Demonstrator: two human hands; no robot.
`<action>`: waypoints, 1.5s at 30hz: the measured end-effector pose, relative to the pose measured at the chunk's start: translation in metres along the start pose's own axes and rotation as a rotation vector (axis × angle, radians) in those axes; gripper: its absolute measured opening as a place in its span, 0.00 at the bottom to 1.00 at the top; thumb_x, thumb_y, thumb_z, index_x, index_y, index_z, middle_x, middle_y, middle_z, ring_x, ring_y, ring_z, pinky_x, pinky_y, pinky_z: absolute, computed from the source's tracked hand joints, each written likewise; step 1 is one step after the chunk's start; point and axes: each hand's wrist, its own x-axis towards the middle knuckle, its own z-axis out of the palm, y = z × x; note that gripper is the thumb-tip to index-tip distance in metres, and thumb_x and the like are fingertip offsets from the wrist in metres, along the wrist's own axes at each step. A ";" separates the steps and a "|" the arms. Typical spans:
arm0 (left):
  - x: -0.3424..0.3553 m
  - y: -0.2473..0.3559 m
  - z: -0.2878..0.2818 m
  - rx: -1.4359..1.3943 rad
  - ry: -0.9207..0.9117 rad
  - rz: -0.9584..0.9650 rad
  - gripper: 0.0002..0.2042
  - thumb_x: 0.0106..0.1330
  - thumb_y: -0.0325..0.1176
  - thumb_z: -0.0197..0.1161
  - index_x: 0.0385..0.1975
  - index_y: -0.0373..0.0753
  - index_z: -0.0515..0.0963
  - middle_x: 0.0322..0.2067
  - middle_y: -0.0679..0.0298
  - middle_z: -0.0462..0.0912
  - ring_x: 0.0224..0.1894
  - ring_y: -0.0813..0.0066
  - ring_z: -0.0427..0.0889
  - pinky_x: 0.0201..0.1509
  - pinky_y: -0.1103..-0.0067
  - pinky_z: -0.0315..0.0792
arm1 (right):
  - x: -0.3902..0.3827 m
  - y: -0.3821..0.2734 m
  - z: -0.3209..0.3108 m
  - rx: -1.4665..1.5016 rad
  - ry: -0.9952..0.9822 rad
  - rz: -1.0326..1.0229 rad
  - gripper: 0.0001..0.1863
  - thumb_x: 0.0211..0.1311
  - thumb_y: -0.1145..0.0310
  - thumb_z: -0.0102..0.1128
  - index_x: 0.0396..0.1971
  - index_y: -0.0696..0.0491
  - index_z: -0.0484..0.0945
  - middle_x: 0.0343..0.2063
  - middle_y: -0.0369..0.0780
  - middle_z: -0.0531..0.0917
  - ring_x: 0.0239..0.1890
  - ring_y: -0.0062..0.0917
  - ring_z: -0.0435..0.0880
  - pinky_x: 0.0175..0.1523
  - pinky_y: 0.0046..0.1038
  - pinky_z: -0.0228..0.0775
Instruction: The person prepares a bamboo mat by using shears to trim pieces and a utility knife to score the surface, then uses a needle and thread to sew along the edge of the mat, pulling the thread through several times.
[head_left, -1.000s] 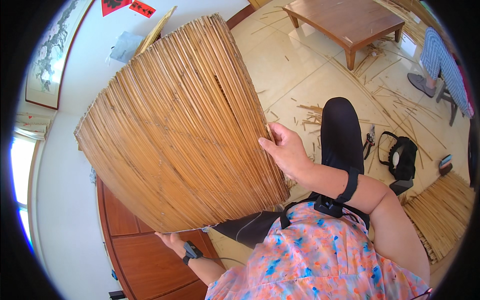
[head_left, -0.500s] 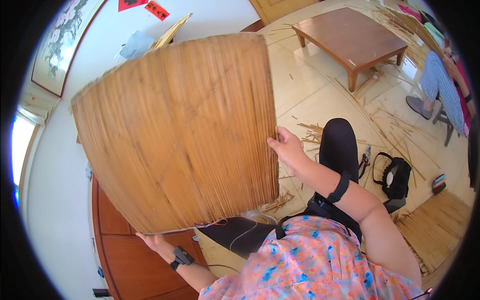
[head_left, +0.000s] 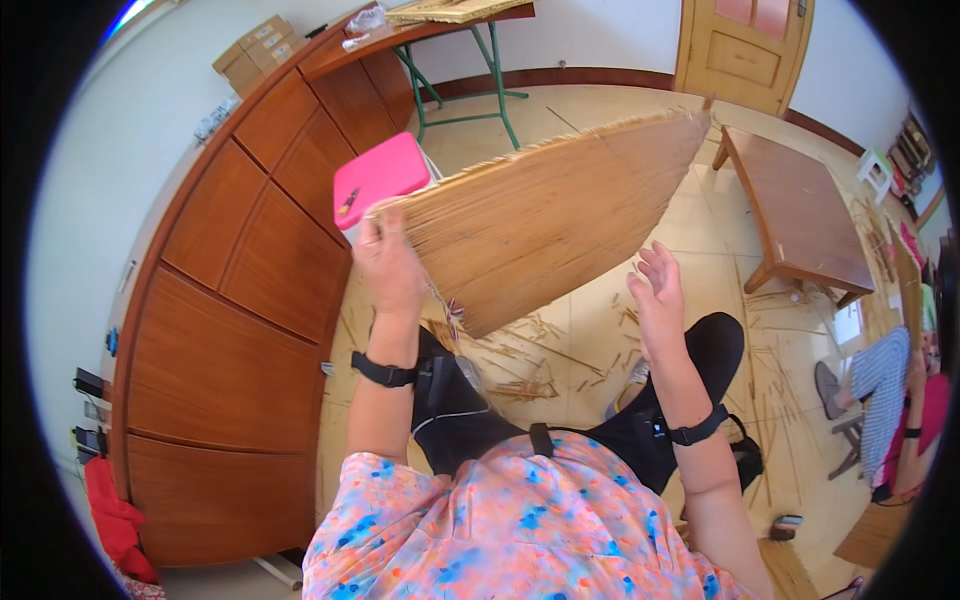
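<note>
Of the person's 2 hands, the left hand (head_left: pixel 390 268) is gripping the left corner of a straw-coloured stalk mat (head_left: pixel 550 225), fingers bent around its edge, while the right hand (head_left: pixel 660 295) is holding nothing, staying half open with fingers loosely curled just beside the mat's right side. The mat is tilting in front of the person's knees, above the floor (head_left: pixel 600 290). A pink-lidded box (head_left: pixel 385 172) is standing behind that corner, near a brown cabinet (head_left: pixel 225 320); cut stalks (head_left: pixel 520 388) are lying scattered below, and a low wooden desk (head_left: pixel 800 215) is standing farther right.
</note>
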 end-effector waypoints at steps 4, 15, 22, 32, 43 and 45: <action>-0.037 -0.027 0.024 0.298 -0.132 0.094 0.09 0.71 0.35 0.59 0.38 0.35 0.79 0.26 0.72 0.76 0.31 0.86 0.69 0.35 0.86 0.65 | -0.005 -0.013 0.006 -0.210 -0.129 -0.109 0.34 0.59 0.74 0.61 0.65 0.55 0.59 0.61 0.47 0.70 0.65 0.34 0.67 0.63 0.38 0.65; -0.114 -0.050 0.013 0.163 -0.444 0.027 0.09 0.68 0.32 0.61 0.41 0.35 0.78 0.32 0.60 0.86 0.33 0.74 0.83 0.41 0.80 0.76 | -0.011 -0.040 0.039 -0.829 -0.268 -1.141 0.28 0.49 0.61 0.72 0.51 0.54 0.74 0.48 0.42 0.80 0.56 0.39 0.75 0.61 0.41 0.66; -0.136 -0.060 -0.032 0.048 -0.624 -0.142 0.11 0.64 0.32 0.67 0.42 0.35 0.77 0.38 0.59 0.84 0.37 0.72 0.83 0.44 0.80 0.76 | -0.029 -0.013 0.066 -0.865 -0.618 -0.870 0.17 0.47 0.68 0.71 0.40 0.51 0.80 0.31 0.37 0.84 0.36 0.32 0.84 0.41 0.31 0.77; -0.146 -0.056 -0.049 -0.162 -0.485 -0.323 0.13 0.57 0.31 0.73 0.33 0.35 0.74 0.40 0.58 0.80 0.41 0.72 0.78 0.46 0.78 0.73 | -0.027 -0.028 0.089 -0.826 -0.770 -0.810 0.16 0.47 0.68 0.71 0.38 0.50 0.81 0.29 0.37 0.83 0.31 0.32 0.85 0.34 0.31 0.76; -0.124 -0.071 -0.044 -0.234 -0.402 -0.449 0.16 0.55 0.34 0.75 0.30 0.36 0.71 0.40 0.61 0.76 0.40 0.77 0.74 0.46 0.81 0.72 | -0.001 -0.033 0.115 -0.959 -0.874 -0.762 0.17 0.51 0.65 0.68 0.44 0.46 0.81 0.25 0.36 0.78 0.28 0.32 0.81 0.30 0.32 0.73; -0.116 -0.073 -0.049 -0.161 -0.431 -0.558 0.16 0.56 0.36 0.74 0.33 0.36 0.73 0.45 0.61 0.76 0.47 0.75 0.75 0.53 0.78 0.71 | 0.006 -0.030 0.118 -0.943 -0.875 -0.769 0.16 0.52 0.65 0.68 0.43 0.46 0.81 0.26 0.36 0.79 0.28 0.33 0.81 0.30 0.33 0.73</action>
